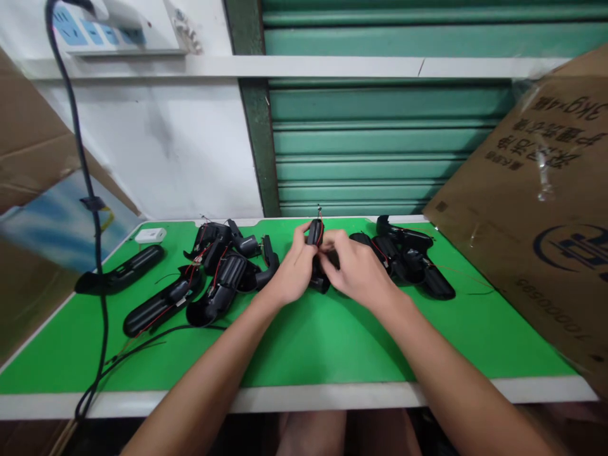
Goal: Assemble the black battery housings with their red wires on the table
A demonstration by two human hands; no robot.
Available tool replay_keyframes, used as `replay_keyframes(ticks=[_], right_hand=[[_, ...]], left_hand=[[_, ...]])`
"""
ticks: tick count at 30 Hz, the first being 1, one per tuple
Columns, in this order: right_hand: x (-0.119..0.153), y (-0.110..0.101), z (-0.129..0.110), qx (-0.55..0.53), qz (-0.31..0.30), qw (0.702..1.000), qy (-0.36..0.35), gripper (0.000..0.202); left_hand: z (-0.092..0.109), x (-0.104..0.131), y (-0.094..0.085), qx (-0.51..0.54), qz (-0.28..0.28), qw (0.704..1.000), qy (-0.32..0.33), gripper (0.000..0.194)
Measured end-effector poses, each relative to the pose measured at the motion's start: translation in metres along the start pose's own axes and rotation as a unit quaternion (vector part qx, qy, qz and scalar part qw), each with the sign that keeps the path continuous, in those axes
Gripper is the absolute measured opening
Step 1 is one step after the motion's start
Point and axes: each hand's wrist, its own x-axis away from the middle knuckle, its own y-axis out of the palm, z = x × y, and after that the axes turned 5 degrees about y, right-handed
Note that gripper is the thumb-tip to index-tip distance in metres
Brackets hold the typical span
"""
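Note:
A black plastic housing (pixel 315 233) with a thin red wire stands roughly upright at the middle of the green table, between both hands. My left hand (pixel 296 267) is closed around its left side. My right hand (pixel 350 261) has its fingers pressed together at the housing's right side, near the red wire; whatever they pinch is too small to tell. The housing's lower part shows beneath the hands. To the left lies a pile of similar black housings (pixel 230 272) with red wires, and another group (pixel 403 253) lies to the right.
A black cable (pixel 99 240) hangs at the left and runs onto the green table (pixel 332 354). A white adapter (pixel 151 235) sits at the back left. Cardboard boxes stand at the left (pixel 28 126) and right (pixel 536 209). Behind are a white rail (pixel 332 66) and green shutter (pixel 380 139).

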Motion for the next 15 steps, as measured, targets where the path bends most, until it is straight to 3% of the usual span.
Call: replay_keyframes(ticks=[5,10,15], right_hand=[[-0.009,-0.011,0.007,-0.174,0.108,0.975,0.082,0.051],[-0.010,-0.014,0.007,-0.300,-0.029,0.946,0.118,0.063],[-0.008,-0.018,0.001,-0.336,-0.062,0.931,0.128,0.068]], left_hand=[[0.004,-0.002,-0.001,0.119,-0.017,0.993,-0.013,0.055],[0.003,0.000,0.002,0.143,-0.030,0.989,0.005,0.064],[0.006,0.003,0.001,0.108,-0.069,0.991,0.025,0.069]])
